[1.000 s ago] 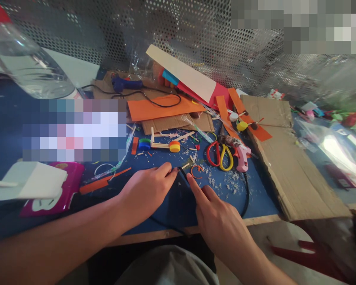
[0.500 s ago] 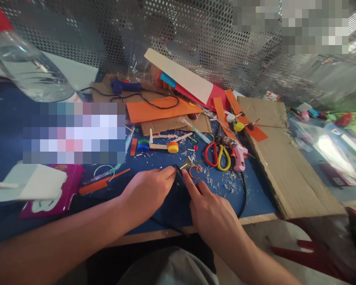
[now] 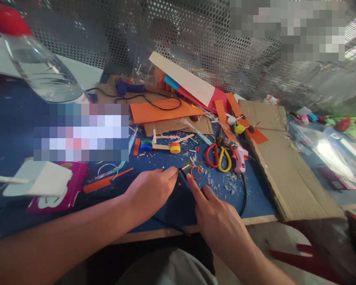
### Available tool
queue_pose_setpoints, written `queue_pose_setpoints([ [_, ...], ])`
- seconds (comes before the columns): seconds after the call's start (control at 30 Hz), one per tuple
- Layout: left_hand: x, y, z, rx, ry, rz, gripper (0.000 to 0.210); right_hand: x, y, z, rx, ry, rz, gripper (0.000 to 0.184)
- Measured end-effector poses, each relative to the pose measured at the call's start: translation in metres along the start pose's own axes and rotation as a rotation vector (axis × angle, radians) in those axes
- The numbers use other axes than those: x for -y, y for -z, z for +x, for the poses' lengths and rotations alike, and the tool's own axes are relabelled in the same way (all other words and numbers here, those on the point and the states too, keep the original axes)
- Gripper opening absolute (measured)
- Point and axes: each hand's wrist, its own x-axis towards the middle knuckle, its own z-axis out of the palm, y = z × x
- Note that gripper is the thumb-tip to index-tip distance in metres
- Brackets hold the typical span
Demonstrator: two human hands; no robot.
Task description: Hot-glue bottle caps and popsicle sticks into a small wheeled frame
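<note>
My left hand [image 3: 158, 184] is closed in a pinch, with a short wooden stick [image 3: 186, 167] poking out past its fingertips. My right hand [image 3: 215, 206] is wrapped round a thin black tool [image 3: 182, 173], its index finger stretched along it. The tool's far end meets the left fingertips and lies beside the stick; its lower part is hidden under the right hand. A small orange ring [image 3: 196, 172] lies just right of the fingers. Beyond sits a wooden-stick frame [image 3: 161, 147] with an orange-and-yellow round piece [image 3: 175, 148].
Scissors [image 3: 218, 156] and a pink glue gun [image 3: 240, 158] with a cord lie to the right, near white shavings. Cardboard [image 3: 296, 178] covers the right side. A bottle [image 3: 47, 71], a white adapter [image 3: 38, 178] and a magenta power strip [image 3: 77, 178] stand left. Orange sheets [image 3: 163, 111] lie behind.
The view has shifted slightly. My right hand has drawn back a little to the right and down, so more of the black tool shows between the hands. The left hand keeps its pinch.
</note>
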Motion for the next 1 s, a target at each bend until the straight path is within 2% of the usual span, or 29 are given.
queue_pose_setpoints([
  [0.23,0.0,0.001,0.001,0.035,-0.015,0.0,0.029,0.008,0.011,0.017,0.092,-0.049,-0.023,0.071],
  [0.37,0.001,0.0,0.002,0.052,-0.008,0.0,0.029,0.009,0.011,0.021,0.062,-0.051,0.007,0.07],
  [0.5,0.001,0.0,0.002,0.04,-0.013,-0.001,0.032,0.005,0.007,0.011,0.047,-0.03,0.019,0.072],
  [0.7,-0.002,0.007,0.003,0.096,-0.022,0.042,0.03,0.001,0.002,0.0,-0.012,-0.016,0.007,0.071],
  [1.0,-0.002,0.007,0.004,0.122,0.006,-0.027,0.031,0.012,0.013,0.021,0.065,-0.072,-0.022,0.07],
])
